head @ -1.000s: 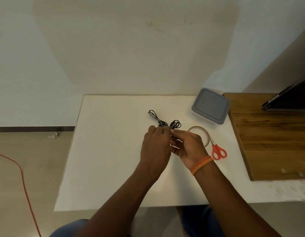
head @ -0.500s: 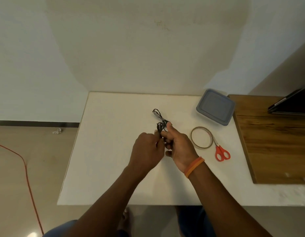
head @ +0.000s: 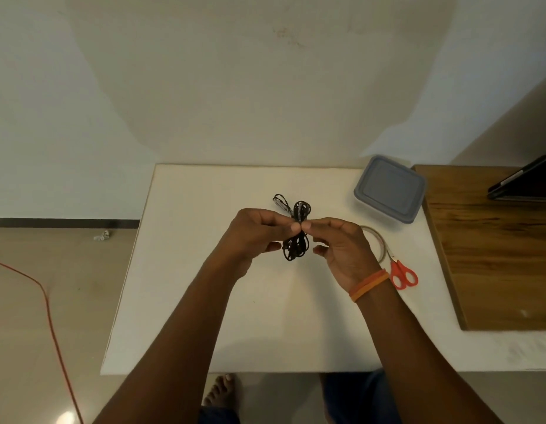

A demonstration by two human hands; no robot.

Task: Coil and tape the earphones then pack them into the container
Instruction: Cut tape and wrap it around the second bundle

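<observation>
1. White table (head: 265, 316) against a pale wall is the work surface, and the hands meet above its middle.
2. Held there, the coiled earphones (head: 297, 237) hang as a black bundle with the long axis running far to near, loops fanning out above and below a pinched waist.
3. On its left, the left hand (head: 256, 237) pinches that waist with fingertips; the right hand (head: 342, 249) pinches it from the right, so both are equally close.
4. Another small dark coil (head: 280, 201) lies on the table just beyond the bundle.
5. Right of the right hand lie the tape roll (head: 377, 240) and the red scissors (head: 403, 275), nearest that hand.
6. Farther right and back sits the grey container (head: 391, 188), lid on, so packing likely means a reach to the far right.
</observation>
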